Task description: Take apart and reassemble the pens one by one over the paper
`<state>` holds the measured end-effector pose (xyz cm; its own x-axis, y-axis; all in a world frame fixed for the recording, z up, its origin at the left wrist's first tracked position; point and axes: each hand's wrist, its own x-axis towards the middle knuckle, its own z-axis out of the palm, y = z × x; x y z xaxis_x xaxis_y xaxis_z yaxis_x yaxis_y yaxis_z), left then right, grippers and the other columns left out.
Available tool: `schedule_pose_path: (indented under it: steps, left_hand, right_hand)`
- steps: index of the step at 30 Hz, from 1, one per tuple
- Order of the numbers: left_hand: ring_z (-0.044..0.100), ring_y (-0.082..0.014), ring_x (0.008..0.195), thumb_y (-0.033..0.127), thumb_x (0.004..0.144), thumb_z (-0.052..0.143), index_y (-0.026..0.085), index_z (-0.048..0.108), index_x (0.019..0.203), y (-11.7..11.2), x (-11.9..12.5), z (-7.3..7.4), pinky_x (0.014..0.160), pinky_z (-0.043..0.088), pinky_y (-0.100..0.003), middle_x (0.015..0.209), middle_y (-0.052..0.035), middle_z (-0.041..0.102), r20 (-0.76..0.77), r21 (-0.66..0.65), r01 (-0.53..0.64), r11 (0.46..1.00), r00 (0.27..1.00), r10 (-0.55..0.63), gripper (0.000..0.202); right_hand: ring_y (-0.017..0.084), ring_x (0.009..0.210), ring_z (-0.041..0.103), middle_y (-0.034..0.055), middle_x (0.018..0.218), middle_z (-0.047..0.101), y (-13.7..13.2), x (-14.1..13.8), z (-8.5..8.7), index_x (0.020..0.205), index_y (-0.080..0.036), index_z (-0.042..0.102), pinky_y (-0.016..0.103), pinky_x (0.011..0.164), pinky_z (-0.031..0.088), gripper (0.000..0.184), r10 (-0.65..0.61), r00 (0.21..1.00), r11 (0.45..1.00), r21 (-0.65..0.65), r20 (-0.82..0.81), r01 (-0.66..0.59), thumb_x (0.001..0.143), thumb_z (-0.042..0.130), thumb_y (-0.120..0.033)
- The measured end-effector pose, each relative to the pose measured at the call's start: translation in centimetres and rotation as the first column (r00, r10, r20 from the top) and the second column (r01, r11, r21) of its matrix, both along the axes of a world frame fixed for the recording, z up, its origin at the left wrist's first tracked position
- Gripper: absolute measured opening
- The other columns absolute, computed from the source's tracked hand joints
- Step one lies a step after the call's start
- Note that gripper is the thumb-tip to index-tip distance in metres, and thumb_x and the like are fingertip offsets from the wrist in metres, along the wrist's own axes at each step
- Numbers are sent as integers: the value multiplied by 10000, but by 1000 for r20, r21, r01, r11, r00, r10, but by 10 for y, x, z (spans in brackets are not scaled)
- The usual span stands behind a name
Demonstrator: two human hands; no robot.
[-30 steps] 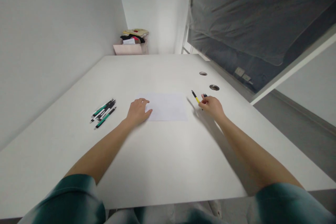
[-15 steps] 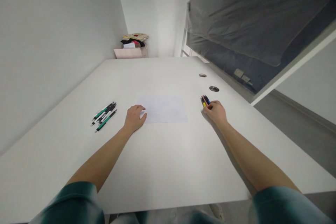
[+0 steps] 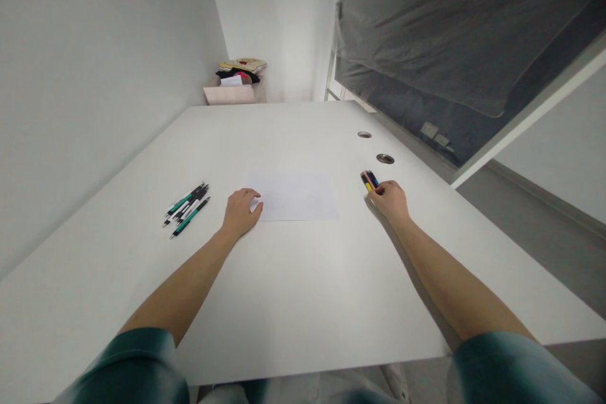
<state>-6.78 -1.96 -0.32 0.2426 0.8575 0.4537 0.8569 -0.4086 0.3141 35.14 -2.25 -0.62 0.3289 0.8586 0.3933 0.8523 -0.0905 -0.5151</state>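
Observation:
A sheet of white paper lies flat on the white table. My left hand rests on the table at the sheet's left edge, with thumb and fingers apart and nothing held. Over on the right, my right hand is closed round the near ends of several markers. Yellow, pink and blue show on them, with dark tips pointing away from me. My fingers hide the rest of the markers. To the left of my left hand lies a loose bunch of pens, green, black and white.
Two round metal cable holes are set in the table near its right edge. A wall runs along the left. Beyond the far edge stands a pinkish box with cloth on top. A grey sheet hangs at the right.
Both hands stay almost where they were. The markers still stick out from the right hand, shifted only very slightly. The whole view has moved a little.

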Motion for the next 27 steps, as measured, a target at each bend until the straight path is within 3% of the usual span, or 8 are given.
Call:
schedule_pose_path:
  steps: [14,20,27]
  left_hand:
    - [597,-281,1011,319,839,524,197,637,960,0,-1,2,941,437,-453,1043,-105,674,-18,-6,1,1000,1000,-1,205]
    - [595,-283,1006,322,833,513,177,647,959,-1,1,5,937,436,-447,1040,-116,673,-31,-41,-17,999,999,16,234]
    - [580,-287,1026,320,839,513,181,646,980,-2,1,4,955,431,-448,1052,-115,663,-16,-62,-25,998,1000,24,239]
  right_hand:
    - [266,864,596,134,914,603,3,5,-3,733,-182,609,431,867,451,47,14,998,1000,16,-57,-13,748,577,-214]
    - [266,849,599,96,826,577,8,9,-11,705,-189,610,438,846,454,28,33,996,996,88,-80,-26,696,587,-201]
    - [271,869,604,93,831,579,5,9,-9,715,-197,616,471,874,447,77,86,993,978,198,-86,-67,745,574,-255]
